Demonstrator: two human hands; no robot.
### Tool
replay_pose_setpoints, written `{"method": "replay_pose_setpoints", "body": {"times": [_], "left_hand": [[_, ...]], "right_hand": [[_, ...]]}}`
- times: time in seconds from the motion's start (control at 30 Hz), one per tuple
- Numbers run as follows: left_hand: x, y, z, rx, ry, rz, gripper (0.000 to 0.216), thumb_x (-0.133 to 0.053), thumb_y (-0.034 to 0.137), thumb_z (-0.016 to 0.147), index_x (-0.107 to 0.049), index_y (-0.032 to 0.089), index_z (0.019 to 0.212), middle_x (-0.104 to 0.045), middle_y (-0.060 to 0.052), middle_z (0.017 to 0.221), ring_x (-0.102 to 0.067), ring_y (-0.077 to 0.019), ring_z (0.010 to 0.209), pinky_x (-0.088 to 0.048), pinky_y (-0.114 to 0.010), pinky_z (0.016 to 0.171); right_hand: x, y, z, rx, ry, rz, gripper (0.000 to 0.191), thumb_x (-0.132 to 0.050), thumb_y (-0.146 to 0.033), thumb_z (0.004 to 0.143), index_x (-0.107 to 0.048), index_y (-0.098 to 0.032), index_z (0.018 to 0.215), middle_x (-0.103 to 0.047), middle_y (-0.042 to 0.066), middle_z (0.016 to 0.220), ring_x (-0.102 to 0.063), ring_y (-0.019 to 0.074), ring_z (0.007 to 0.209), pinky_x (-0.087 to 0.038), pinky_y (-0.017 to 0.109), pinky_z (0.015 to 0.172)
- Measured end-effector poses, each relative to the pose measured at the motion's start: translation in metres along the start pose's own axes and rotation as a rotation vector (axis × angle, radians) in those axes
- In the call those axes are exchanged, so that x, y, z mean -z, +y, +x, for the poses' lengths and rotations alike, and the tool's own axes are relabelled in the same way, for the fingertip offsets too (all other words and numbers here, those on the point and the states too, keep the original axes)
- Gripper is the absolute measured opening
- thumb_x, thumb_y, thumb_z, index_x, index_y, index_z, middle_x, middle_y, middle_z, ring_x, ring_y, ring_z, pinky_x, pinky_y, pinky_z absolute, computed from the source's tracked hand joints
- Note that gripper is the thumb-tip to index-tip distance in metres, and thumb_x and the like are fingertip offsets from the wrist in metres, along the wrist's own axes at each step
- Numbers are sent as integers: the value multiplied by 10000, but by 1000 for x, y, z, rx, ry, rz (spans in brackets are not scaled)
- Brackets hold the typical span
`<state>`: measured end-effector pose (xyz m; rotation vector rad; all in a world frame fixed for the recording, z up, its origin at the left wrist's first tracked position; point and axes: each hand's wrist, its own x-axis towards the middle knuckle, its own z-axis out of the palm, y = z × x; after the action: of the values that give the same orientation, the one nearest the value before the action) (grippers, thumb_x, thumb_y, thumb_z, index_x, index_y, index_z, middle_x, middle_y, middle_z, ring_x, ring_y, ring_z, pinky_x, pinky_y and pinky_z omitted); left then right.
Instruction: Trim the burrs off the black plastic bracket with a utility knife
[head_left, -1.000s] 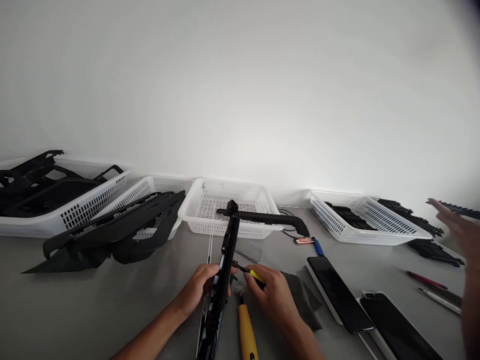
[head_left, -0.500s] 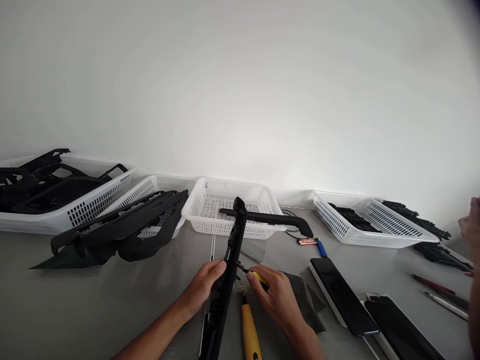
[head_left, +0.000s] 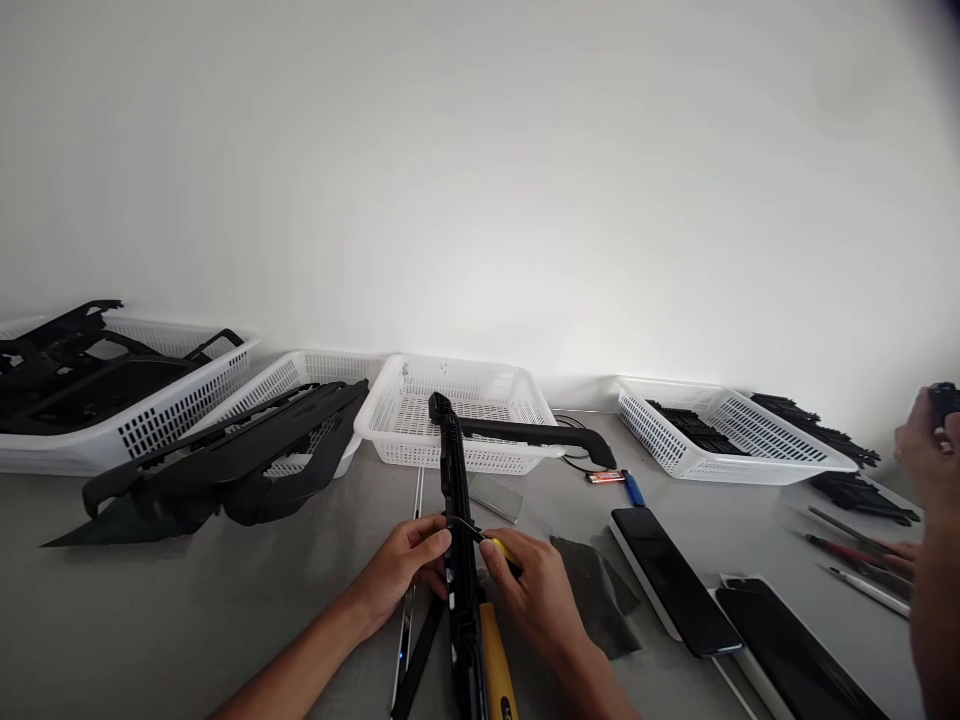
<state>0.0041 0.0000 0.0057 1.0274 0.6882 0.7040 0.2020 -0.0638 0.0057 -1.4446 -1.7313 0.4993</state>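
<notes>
My left hand [head_left: 405,565] is closed round a long black plastic trim piece [head_left: 454,500], which rises tilted from the bottom edge toward the white baskets. My right hand [head_left: 532,595] pinches a small yellow-handled tool [head_left: 501,549] whose thin tip touches the trim at about mid-length. A bigger yellow-handled tool [head_left: 496,660] lies on the grey table [head_left: 225,610] just under my right hand, beside the trim. A dark cloth [head_left: 600,595] lies to the right of that hand.
White baskets [head_left: 457,420] line the back, some holding black plastic parts [head_left: 225,460]. A black handle-shaped part [head_left: 547,438] rests on the middle basket's rim. Dark flat screens [head_left: 667,580] lie at right. Another person's hands [head_left: 926,455] show at the right edge, near pens [head_left: 847,550].
The trim's top end has swung left, so it stands more upright in view. Both my hands stay on it. The other person's hand at right has pulled in and now holds something dark.
</notes>
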Motion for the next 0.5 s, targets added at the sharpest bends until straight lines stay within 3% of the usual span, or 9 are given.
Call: {"method": "replay_pose_setpoints", "body": {"times": [0.3, 0.5], "left_hand": [[1, 1, -1, -10, -4, -6, 474, -841, 552, 802, -757, 136, 1014, -719, -61, 809, -672, -160, 670, -595, -256, 595], [2, 2, -2, 24, -12, -51, 440, -855, 550, 782, -730, 149, 915, -668, -25, 770, -615, -131, 629, -550, -246, 596]], "right_hand": [[-3, 12, 2, -30, 104, -127, 562, -405, -533, 1089, -714, -170, 792, -669, 20, 681, -580, 136, 616, -354, 245, 600], [2, 8, 1, 11, 52, -66, 504, -435, -518, 1078, -764, -180, 899, -742, 46, 821, -673, 167, 742, -425, 239, 680]]}}
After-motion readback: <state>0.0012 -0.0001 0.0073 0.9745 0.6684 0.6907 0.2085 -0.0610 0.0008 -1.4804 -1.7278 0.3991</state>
